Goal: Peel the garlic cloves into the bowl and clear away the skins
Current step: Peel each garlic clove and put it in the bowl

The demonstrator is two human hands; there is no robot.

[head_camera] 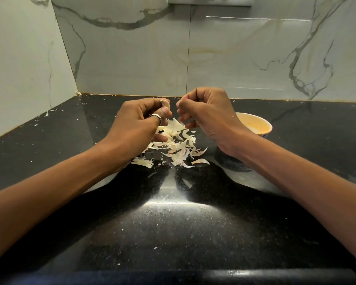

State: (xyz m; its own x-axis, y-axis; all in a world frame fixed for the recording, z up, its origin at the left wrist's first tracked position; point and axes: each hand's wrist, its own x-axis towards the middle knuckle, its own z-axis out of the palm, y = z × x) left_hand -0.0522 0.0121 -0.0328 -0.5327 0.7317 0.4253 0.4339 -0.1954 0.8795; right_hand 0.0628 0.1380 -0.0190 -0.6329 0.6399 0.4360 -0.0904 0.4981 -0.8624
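Since the skins (pixel 174 145) are papery and weigh next to nothing, that heap mid-desk (pixel 173 223) will probably scatter if swept fast, so I'd cup it together. Just above it, the left hand (pixel 136 120) pinches a garlic clove (pixel 165 103) at its fingertips. The right hand (pixel 206 112) is curled close beside it, can't tell if it's got skin. The clove looks small and firm, likely slick once bare, so grip its ends. The bowl (pixel 261 122) sits farther back, toward the right edge.

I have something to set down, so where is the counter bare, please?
The counter is bare from the skins to its front edge, and left of the left hand. The skins crowd the middle; the bowl sits behind the right hand.
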